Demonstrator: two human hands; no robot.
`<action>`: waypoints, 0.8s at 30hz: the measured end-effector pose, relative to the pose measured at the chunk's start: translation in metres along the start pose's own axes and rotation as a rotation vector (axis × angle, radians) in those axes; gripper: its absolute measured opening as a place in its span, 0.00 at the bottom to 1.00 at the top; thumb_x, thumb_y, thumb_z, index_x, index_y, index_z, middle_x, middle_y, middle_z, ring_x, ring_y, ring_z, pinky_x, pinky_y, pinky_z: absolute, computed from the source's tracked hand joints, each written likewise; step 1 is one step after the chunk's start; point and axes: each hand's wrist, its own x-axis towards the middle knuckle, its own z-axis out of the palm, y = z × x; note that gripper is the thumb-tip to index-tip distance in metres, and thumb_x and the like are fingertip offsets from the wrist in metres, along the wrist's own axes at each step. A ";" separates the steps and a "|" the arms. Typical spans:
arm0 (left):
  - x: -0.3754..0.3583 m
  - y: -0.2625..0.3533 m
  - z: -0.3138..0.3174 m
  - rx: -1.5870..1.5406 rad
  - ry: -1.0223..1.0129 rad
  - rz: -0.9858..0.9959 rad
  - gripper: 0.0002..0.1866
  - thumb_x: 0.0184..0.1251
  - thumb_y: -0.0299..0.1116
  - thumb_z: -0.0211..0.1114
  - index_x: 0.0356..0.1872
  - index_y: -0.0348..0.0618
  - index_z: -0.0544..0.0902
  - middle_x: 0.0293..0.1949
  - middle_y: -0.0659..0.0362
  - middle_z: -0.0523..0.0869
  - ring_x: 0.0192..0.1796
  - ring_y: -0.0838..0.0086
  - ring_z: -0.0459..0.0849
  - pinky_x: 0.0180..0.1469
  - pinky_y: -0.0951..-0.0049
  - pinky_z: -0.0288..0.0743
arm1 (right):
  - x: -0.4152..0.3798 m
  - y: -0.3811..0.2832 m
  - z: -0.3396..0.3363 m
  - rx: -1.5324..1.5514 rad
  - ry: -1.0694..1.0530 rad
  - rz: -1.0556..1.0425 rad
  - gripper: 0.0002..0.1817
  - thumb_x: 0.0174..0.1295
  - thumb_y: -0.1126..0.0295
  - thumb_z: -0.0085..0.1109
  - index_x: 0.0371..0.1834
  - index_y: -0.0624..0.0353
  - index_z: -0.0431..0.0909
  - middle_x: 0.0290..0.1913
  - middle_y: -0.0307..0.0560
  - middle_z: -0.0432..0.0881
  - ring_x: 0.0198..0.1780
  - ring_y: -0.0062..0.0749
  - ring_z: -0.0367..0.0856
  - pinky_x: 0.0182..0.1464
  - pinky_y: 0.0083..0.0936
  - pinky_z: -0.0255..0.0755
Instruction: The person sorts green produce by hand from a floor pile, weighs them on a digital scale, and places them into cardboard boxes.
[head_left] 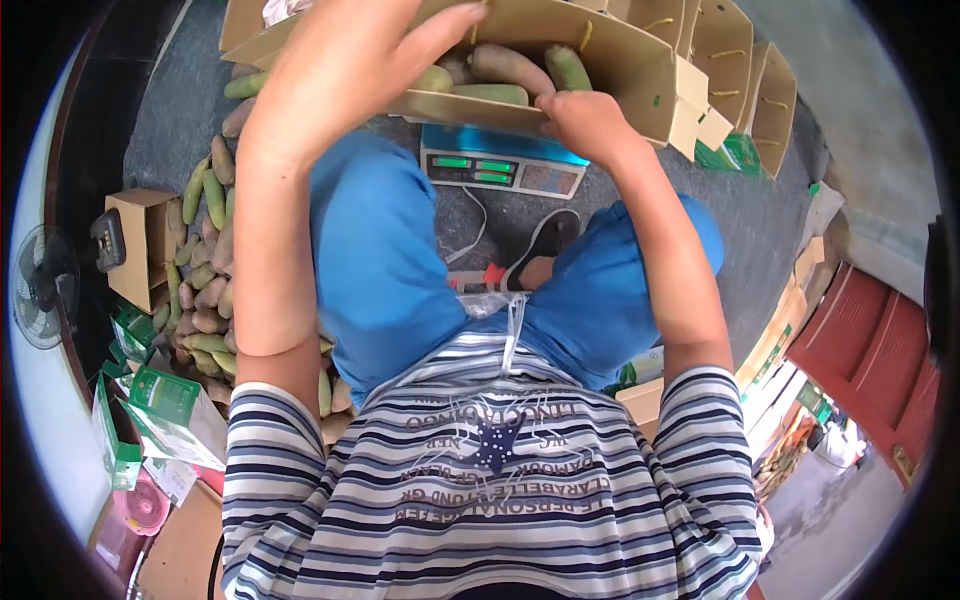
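An open cardboard box [640, 65] holds several long green and pinkish-brown root vegetables [510, 68] that look like radishes. The box rests on a digital scale [545, 178] with a blue top and lit green displays. At the box's near rim, my right hand [590, 125] is closed on the cardboard edge, thumb on the inner side. My left hand [385, 40] reaches over the box's left part with its thumb stretched out. The frame's top edge cuts off its other fingers, and I see nothing held in it.
A heap of similar vegetables [205, 290] lies on the floor to the left. More open boxes with yellow handles [722, 75] stand at the top right. Green and white cartons [165, 395], a dark fan [45, 285] and a pink fan [142, 505] are at the left.
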 end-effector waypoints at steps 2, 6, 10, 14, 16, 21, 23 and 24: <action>0.014 0.005 0.009 0.012 0.061 0.166 0.17 0.61 0.33 0.58 0.49 0.35 0.74 0.42 0.44 0.79 0.45 0.53 0.77 0.47 0.63 0.71 | 0.001 0.000 -0.006 0.028 -0.020 -0.004 0.12 0.55 0.62 0.58 0.38 0.57 0.76 0.31 0.51 0.82 0.35 0.48 0.80 0.37 0.42 0.73; 0.027 0.005 0.041 0.048 -0.011 0.188 0.17 0.60 0.34 0.59 0.48 0.35 0.74 0.41 0.44 0.80 0.46 0.51 0.78 0.47 0.61 0.72 | -0.010 -0.011 -0.027 0.189 0.252 -0.017 0.17 0.56 0.55 0.57 0.41 0.56 0.77 0.32 0.52 0.82 0.35 0.50 0.80 0.38 0.43 0.72; 0.012 -0.024 0.080 0.277 -0.337 -0.033 0.17 0.59 0.34 0.60 0.47 0.36 0.76 0.41 0.45 0.80 0.45 0.51 0.79 0.47 0.60 0.73 | -0.017 -0.014 -0.052 0.154 0.265 0.130 0.16 0.57 0.57 0.55 0.36 0.61 0.76 0.37 0.55 0.79 0.40 0.49 0.79 0.43 0.40 0.73; 0.001 -0.033 0.091 0.364 -0.546 -0.127 0.14 0.58 0.32 0.60 0.44 0.37 0.77 0.40 0.45 0.80 0.43 0.51 0.80 0.47 0.61 0.73 | -0.019 -0.011 -0.047 0.177 0.419 0.058 0.16 0.60 0.56 0.53 0.31 0.61 0.75 0.31 0.54 0.79 0.36 0.51 0.79 0.38 0.41 0.74; -0.001 -0.039 0.099 0.374 -0.569 -0.103 0.20 0.56 0.37 0.65 0.49 0.41 0.75 0.46 0.48 0.78 0.50 0.53 0.77 0.52 0.59 0.72 | -0.021 -0.015 -0.051 0.153 0.406 0.065 0.16 0.60 0.57 0.53 0.32 0.61 0.75 0.31 0.54 0.79 0.35 0.50 0.79 0.38 0.41 0.74; -0.011 -0.055 0.119 0.449 -0.608 0.030 0.21 0.54 0.40 0.67 0.47 0.42 0.76 0.44 0.50 0.78 0.50 0.55 0.77 0.50 0.57 0.73 | -0.028 -0.023 -0.062 0.147 0.418 0.066 0.15 0.60 0.58 0.53 0.32 0.60 0.75 0.31 0.54 0.79 0.36 0.50 0.79 0.38 0.40 0.73; -0.010 -0.055 0.124 0.448 -0.663 0.017 0.21 0.54 0.39 0.67 0.47 0.41 0.76 0.44 0.50 0.78 0.50 0.55 0.77 0.51 0.58 0.73 | -0.033 -0.023 -0.066 0.205 0.510 0.037 0.14 0.60 0.58 0.53 0.33 0.60 0.76 0.30 0.55 0.79 0.36 0.50 0.79 0.38 0.40 0.73; -0.010 -0.058 0.126 0.458 -0.668 0.032 0.22 0.54 0.41 0.67 0.47 0.41 0.76 0.44 0.50 0.78 0.50 0.56 0.78 0.50 0.58 0.73 | -0.035 -0.023 -0.071 0.218 0.487 0.072 0.14 0.59 0.59 0.53 0.33 0.60 0.76 0.30 0.55 0.79 0.36 0.50 0.79 0.38 0.40 0.73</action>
